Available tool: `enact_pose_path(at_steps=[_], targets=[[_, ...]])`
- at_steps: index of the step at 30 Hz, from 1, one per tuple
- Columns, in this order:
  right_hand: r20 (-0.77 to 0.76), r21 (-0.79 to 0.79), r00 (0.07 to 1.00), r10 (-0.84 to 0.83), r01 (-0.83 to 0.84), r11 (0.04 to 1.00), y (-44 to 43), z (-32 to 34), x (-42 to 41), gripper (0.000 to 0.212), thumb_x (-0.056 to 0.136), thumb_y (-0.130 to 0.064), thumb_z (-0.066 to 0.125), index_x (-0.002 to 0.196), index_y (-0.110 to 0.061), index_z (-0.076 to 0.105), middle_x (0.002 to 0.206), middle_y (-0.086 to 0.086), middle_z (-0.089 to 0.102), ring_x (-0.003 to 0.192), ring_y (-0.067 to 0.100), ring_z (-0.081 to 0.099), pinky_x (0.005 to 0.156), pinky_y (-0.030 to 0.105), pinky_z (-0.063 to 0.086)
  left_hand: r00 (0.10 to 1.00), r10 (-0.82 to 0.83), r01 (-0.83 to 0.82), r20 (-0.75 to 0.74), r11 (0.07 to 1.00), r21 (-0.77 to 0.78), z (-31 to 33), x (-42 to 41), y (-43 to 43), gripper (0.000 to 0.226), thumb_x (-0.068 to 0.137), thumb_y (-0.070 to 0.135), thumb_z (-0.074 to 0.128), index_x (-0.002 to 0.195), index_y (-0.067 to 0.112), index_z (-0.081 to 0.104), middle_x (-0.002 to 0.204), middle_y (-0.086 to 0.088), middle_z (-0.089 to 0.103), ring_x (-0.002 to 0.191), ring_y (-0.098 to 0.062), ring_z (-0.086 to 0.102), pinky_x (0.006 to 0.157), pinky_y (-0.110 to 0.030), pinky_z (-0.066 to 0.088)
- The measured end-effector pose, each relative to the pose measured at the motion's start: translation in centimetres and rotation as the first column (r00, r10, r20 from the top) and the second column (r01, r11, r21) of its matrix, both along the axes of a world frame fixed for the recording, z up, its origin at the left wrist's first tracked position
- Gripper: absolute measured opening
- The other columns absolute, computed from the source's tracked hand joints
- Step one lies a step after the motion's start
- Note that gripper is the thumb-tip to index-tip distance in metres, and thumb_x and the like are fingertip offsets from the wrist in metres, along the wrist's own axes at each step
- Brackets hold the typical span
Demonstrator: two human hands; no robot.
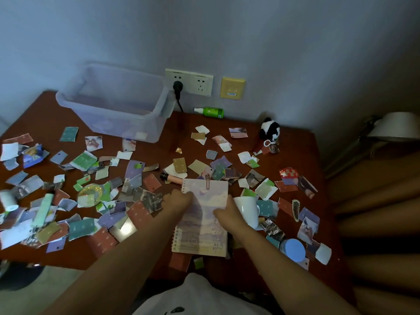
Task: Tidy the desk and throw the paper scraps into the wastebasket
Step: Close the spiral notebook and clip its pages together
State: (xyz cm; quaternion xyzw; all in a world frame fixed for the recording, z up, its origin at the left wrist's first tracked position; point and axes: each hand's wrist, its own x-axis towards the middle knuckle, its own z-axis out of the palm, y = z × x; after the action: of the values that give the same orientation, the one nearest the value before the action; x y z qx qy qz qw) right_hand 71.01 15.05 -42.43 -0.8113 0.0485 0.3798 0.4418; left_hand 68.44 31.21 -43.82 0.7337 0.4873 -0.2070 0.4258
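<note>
Several torn colored paper scraps (91, 194) lie scattered over the red-brown desk (172, 137). A spiral notebook (204, 237) with a pale purple cover and a pink paper clip lies at the front middle of the desk. My left hand (178, 200) grips the notebook's upper left edge by the spiral. My right hand (227, 212) holds its right side, just beside a white mug (247, 209). No wastebasket is clearly in view.
A clear plastic bin (113, 105) stands at the back left. Also on the desk: a green spray bottle (210, 112), a panda plush (270, 130), a pink tube (171, 178), a round glass dish (89, 195), a blue lid (294, 248). A lamp (395, 126) stands at right.
</note>
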Motion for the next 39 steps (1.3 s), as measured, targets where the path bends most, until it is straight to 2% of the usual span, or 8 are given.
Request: enact_pose_path(at_steps=[5,11,16,21,26,29,34,39], targets=[[-0.001,0.069,0.992,-0.128,0.128,0.989,-0.2,1.1,0.8,0.038,0.092,-0.005,0.047,0.129,-0.009,0.041,0.121,0.014,0.057,0.104,0.031,0.057,0.075,0.031,0.043,0.95,0.14,-0.103,0.278,0.984,-0.145,1.6,0.5,-0.2,0.045,0.103,0.029,0.034,0.127,-0.006,0.05,0.115,-0.019,0.054,0.104,-0.033,0.053,0.083,-0.032,0.041],[0.031,0.189,0.986,-0.166,0.157,0.969,1.1,2.9,1.3,0.04,0.09,-0.004,0.05,0.128,-0.014,0.041,0.118,0.008,0.058,0.106,0.025,0.057,0.084,0.036,0.048,0.904,0.16,-0.135,0.396,0.987,-0.09,4.0,0.5,1.1,0.047,0.103,0.036,0.03,0.126,0.0,0.05,0.121,-0.02,0.056,0.112,-0.034,0.054,0.098,-0.044,0.044],[0.103,0.234,0.984,-0.146,0.118,0.965,3.6,4.3,1.4,0.026,0.086,-0.007,0.057,0.11,-0.014,0.048,0.11,0.009,0.061,0.097,0.023,0.062,0.074,0.035,0.05,0.836,0.264,-0.251,0.482,0.964,-0.092,5.5,-0.3,3.6,0.037,0.1,0.037,0.038,0.099,0.007,0.059,0.096,-0.011,0.061,0.094,-0.025,0.059,0.088,-0.043,0.051],[0.135,0.26,0.986,-0.096,0.058,0.964,7.1,5.5,0.9,0.019,0.089,-0.015,0.057,0.108,-0.016,0.052,0.1,0.004,0.064,0.084,0.015,0.065,0.058,0.025,0.046,0.784,0.322,-0.355,0.531,0.934,-0.042,6.9,-2.0,6.8,0.04,0.102,0.03,0.038,0.074,0.005,0.053,0.068,-0.002,0.042,0.076,-0.02,0.045,0.067,-0.033,0.035],[0.107,0.26,0.99,-0.089,0.059,0.964,11.9,5.8,-0.1,0.029,0.09,-0.021,0.058,0.116,-0.021,0.044,0.108,0.003,0.061,0.091,0.017,0.065,0.072,0.033,0.055,0.772,0.379,-0.403,0.51,0.913,-0.067,7.4,-3.6,11.7,0.04,0.102,0.035,0.037,0.096,0.001,0.058,0.092,-0.014,0.06,0.085,-0.024,0.054,0.072,-0.033,0.04],[0.014,0.276,0.998,-0.062,0.055,0.959,15.4,6.0,-1.3,0.029,0.094,-0.015,0.051,0.122,-0.016,0.043,0.101,0.004,0.063,0.084,0.017,0.065,0.061,0.027,0.049,0.768,0.388,-0.405,0.509,0.91,-0.083,7.2,-4.7,15.4,0.046,0.1,0.038,0.038,0.105,-0.003,0.059,0.105,-0.023,0.061,0.097,-0.033,0.059,0.076,-0.034,0.042],[-0.063,0.258,0.997,-0.049,0.064,0.964,22.7,5.6,-4.4,0.019,0.092,-0.014,0.046,0.11,-0.008,0.052,0.094,0.011,0.063,0.077,0.02,0.059,0.059,0.028,0.041,0.794,0.369,-0.394,0.484,0.918,-0.053,6.7,-7.2,23.1,0.037,0.102,0.035,0.037,0.083,0.007,0.053,0.078,-0.009,0.053,0.08,-0.025,0.052,0.072,-0.034,0.04],[-0.077,0.238,0.997,0.028,-0.008,0.971,31.0,5.2,-7.9,0.018,0.087,-0.023,0.046,0.097,-0.011,0.056,0.088,0.012,0.064,0.079,0.023,0.06,0.069,0.031,0.042,0.813,0.356,-0.389,0.461,0.921,-0.024,6.9,-9.6,31.8,0.041,0.102,0.036,0.037,0.103,0.001,0.057,0.102,-0.018,0.058,0.092,-0.031,0.054,0.08,-0.038,0.042]])
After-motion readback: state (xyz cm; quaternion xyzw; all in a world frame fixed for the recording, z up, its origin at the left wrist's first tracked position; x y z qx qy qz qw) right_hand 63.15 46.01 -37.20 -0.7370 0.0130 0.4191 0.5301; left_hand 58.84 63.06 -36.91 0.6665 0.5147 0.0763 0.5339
